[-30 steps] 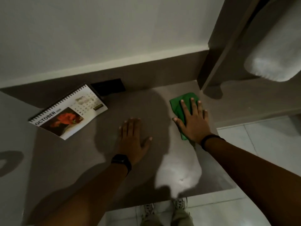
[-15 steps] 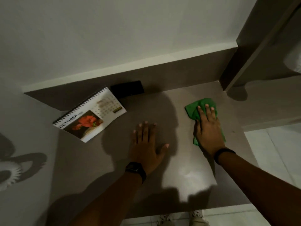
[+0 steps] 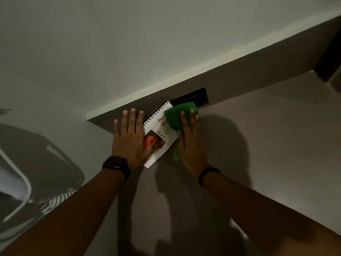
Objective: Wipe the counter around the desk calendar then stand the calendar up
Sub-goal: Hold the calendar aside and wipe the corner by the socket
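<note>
The spiral-bound desk calendar (image 3: 160, 133) lies flat on the grey counter (image 3: 267, 145), close to the back wall. My left hand (image 3: 129, 137) rests flat with fingers spread on the calendar's left part, covering its red flower picture in part. My right hand (image 3: 190, 143) presses a green cloth (image 3: 177, 115) flat at the calendar's right edge. The cloth overlaps the calendar's top right corner. Both wrists wear dark bands.
A black wall plate (image 3: 191, 99) sits on the dark backsplash just behind the cloth. A dark vertical panel (image 3: 328, 58) stands at the far right. A pale curved basin shape (image 3: 22, 182) shows at the left.
Both hands moved left and back toward the wall. The left hand went from bare counter onto the calendar. The right hand slid the cloth from the right side up to the calendar's edge.
</note>
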A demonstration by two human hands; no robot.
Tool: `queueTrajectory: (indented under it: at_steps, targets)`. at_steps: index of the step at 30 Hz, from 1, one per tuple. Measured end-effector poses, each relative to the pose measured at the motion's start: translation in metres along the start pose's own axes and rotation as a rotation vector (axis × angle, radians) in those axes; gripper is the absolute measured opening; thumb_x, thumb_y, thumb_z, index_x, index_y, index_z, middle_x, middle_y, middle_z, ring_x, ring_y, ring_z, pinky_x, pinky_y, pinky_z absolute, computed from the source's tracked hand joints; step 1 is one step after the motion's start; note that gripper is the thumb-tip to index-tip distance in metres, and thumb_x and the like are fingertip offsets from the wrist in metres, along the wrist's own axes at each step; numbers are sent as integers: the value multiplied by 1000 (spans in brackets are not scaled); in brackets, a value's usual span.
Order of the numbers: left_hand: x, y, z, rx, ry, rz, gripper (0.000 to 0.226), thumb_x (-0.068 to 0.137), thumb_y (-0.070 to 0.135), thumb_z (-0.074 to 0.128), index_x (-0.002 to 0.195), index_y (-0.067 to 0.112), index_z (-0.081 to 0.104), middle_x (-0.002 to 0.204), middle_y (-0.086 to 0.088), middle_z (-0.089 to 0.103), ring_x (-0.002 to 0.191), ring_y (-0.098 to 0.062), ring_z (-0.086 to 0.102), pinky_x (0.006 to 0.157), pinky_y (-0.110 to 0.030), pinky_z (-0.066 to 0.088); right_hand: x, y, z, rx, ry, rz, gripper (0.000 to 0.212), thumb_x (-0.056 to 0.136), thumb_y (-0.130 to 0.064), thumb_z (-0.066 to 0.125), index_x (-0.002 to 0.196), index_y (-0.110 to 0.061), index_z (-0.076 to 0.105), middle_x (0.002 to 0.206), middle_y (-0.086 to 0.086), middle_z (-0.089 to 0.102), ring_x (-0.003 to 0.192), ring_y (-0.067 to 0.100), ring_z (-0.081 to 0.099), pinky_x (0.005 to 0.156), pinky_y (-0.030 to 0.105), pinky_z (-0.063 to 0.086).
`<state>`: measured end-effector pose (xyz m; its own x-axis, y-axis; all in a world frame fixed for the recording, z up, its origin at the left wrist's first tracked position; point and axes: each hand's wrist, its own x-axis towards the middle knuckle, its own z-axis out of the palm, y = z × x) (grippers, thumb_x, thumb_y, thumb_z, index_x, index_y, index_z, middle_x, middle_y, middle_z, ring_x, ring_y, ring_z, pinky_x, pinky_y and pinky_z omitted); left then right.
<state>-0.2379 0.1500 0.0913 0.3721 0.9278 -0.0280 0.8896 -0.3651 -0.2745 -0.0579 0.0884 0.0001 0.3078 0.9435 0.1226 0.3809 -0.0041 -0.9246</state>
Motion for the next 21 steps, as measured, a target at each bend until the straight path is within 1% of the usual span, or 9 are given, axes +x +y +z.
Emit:
queueTrajectory:
  at_steps: [3,5,8,10,12,14,16,19,21]
  targets:
    - [2,-6,9,-45,-27,11,104,93,67,63,169,19,10,177,-18,15,163,-43,8,129,-66,13,3,1,27,13,4,-17,66,106,-21,44,160,-26,6,171,9,-6,157,34,-11,125,53,8]
    - [1,-9,12,-79,-19,24,103,92,64,67,168,22,12,175,-17,20,162,-43,12,129,-66,16,2,1,40,-16,-26,-54,69,105,-22,45,159,-32,5,170,8,-12,156,38,-13,120,52,9]
    - [0,-10,15,-83,-4,29,105,90,61,71,168,24,11,175,-16,23,162,-43,15,128,-65,20,-3,7,53,-118,-79,-115,75,102,-22,50,158,-33,2,166,9,-20,153,42,-15,120,60,7]
    - [0,-10,17,-87,1,31,105,90,60,72,168,25,11,175,-15,23,162,-41,15,128,-63,20,-3,15,57,-177,-74,-99,79,101,-23,53,158,-30,-2,166,13,-20,152,44,-15,123,64,6]
    - [1,-10,18,-88,5,26,106,89,61,72,168,24,11,175,-15,23,163,-40,15,128,-62,19,4,15,60,-169,-23,-21,81,101,-26,54,160,-27,-3,165,15,-20,152,44,-15,123,66,8]
    - [1,-9,19,-78,8,15,106,89,61,72,168,24,12,175,-15,22,163,-40,14,129,-62,18,12,4,66,-117,42,41,81,100,-22,54,162,-25,3,165,14,-19,152,42,-15,121,67,18]
    - [0,-8,20,-63,18,13,105,89,62,69,167,25,10,175,-14,21,163,-39,13,129,-62,18,13,-8,75,-108,86,1,85,94,-17,57,163,-23,8,167,15,-15,153,44,-10,118,67,27]
    - [-1,-8,20,-68,25,13,105,88,61,71,167,26,10,176,-14,21,163,-39,12,130,-62,17,-3,-3,85,-206,37,-83,95,92,-16,65,163,-26,3,169,18,-10,153,45,-7,121,63,23]
    - [-1,-8,19,-73,15,11,107,88,59,74,167,26,10,176,-14,20,163,-38,11,130,-62,16,-8,8,84,-213,6,-35,92,96,-16,62,162,-27,-1,167,16,-14,153,44,-10,122,64,19]
